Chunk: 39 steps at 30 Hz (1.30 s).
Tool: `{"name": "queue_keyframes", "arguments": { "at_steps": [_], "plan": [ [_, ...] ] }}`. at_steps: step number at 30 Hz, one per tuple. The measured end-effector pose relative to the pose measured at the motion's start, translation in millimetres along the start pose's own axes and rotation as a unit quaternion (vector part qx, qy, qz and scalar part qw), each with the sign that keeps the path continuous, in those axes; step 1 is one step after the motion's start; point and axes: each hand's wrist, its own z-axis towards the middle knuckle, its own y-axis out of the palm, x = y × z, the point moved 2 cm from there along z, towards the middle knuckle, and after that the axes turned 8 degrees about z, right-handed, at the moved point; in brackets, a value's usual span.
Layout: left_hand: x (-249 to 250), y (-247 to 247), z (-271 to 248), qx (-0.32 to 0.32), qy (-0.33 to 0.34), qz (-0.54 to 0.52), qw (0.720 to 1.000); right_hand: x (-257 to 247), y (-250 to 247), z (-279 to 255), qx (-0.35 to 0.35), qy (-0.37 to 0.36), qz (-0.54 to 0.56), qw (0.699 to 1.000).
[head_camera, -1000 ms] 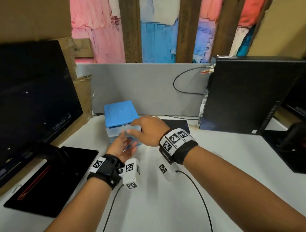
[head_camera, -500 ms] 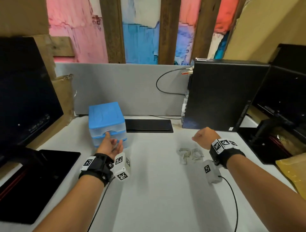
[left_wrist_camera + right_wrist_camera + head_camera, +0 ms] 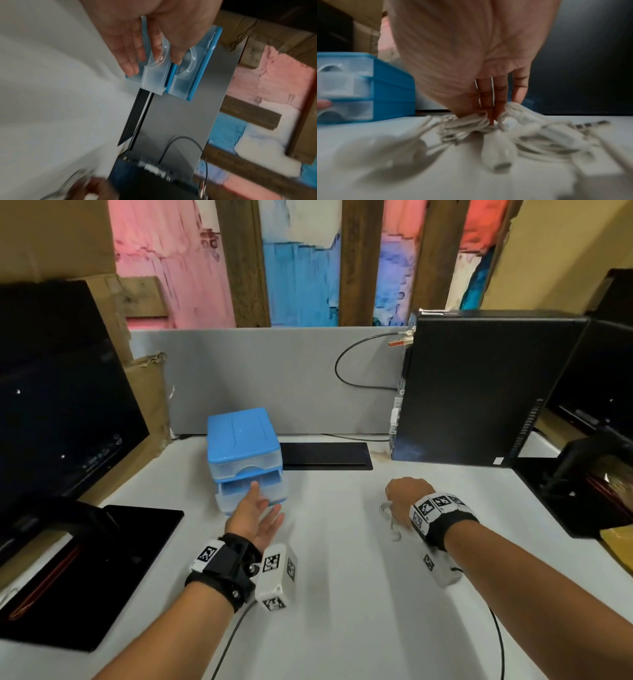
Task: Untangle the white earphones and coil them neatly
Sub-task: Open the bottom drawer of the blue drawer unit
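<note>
Earphones [image 3: 513, 129], white, 1 tangled bundle, lying on the white bench [image 3: 342, 594] at right of centre, in front of the black computer tower [image 3: 486, 392]; cord loops, a bud and the metal plug show in the right wrist view, though blurred. Right hand [image 3: 406, 498], palm down over the bundle, fingertips [image 3: 491, 115] pushed into the cord loops at the bench surface; whether they pinch the cord or only press on it cannot be told, since the fingers point nearly straight down and the picture is soft. Left hand [image 3: 255, 517], open, fingers straight and relaxed, reaching to the front of the small drawer box [image 3: 245, 453]; in the left wrist view the fingers lie against the lower clear drawer [image 3: 154, 75], which stands out a little from the blue frame, and the thumb lies near the recessed pull of the upper drawer. Drawer box, blue top and frame, 2 clear drawers, standing on the bench at left of centre, near the grey partition [image 3: 274, 378]. Monitor [image 3: 61, 405], black, at the far left. Flat black pad [image 3: 325, 455], lying between drawer box and computer tower, against the partition. Both wrists carry black straps with marker-printed camera blocks.
</note>
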Motion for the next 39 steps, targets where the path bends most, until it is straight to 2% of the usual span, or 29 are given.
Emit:
{"name": "queue_keyframes", "arguments": {
  "at_steps": [2,4,7,9,11,16,18,23,25,27,30,33,36,39],
  "plan": [
    [-12.2,-3.9,-7.0,-0.013,-0.015,-0.001,1.000,-1.7,0.3,-0.7,-0.008,-0.009,0.026,1.000],
    [-21.2,-8.7,-15.4,-0.034,-0.022,0.000,0.999,-2.8,-5.4,-1.4,0.003,-0.005,0.123,0.992],
    [-28.3,-15.5,-27.0,-0.059,-0.026,-0.009,0.998,-13.7,-22.1,-2.2,0.031,-0.023,0.318,0.947],
    [-31.1,-18.6,-32.7,-0.069,-0.031,-0.016,0.997,-31.5,-37.9,-6.0,0.046,-0.059,0.396,0.915],
    [-35.0,-19.1,-37.9,-0.070,-0.029,-0.016,0.997,-59.3,-54.1,-9.7,0.056,-0.109,0.410,0.904],
    [-41.5,-16.2,-48.0,-0.068,-0.025,-0.001,0.997,-147.5,-70.2,-11.7,0.026,-0.208,0.431,0.877],
    [-42.9,-16.9,-48.9,-0.064,-0.025,0.004,0.998,-176.8,-65.6,-9.0,0.020,-0.220,0.403,0.888],
    [-47.6,-20.1,-49.6,-0.081,-0.020,0.036,0.996,-213.8,-43.6,-6.9,0.035,-0.212,0.206,0.955],
    [-50.2,-20.9,-50.2,-0.085,-0.019,0.043,0.995,-218.3,-37.3,-7.1,0.042,-0.219,0.127,0.966],
    [-50.9,-21.5,-50.4,-0.083,-0.018,0.043,0.995,-220.5,-35.1,-5.3,0.061,-0.222,0.093,0.969],
    [-50.3,-22.3,-48.3,-0.070,-0.020,0.033,0.997,-208.9,-42.7,1.9,0.085,-0.211,0.157,0.961],
    [-47.2,-25.8,-41.2,-0.063,-0.018,0.020,0.998,-169.4,-56.7,4.8,0.098,-0.190,0.273,0.938],
    [-41.3,-25.1,-32.8,-0.064,-0.026,0.020,0.997,-99.9,-68.0,2.4,0.122,-0.137,0.346,0.920],
    [-30.6,-19.1,-22.0,-0.070,-0.048,0.011,0.996,-12.1,-66.4,-2.8,0.125,-0.035,0.311,0.942]
  ]
}}
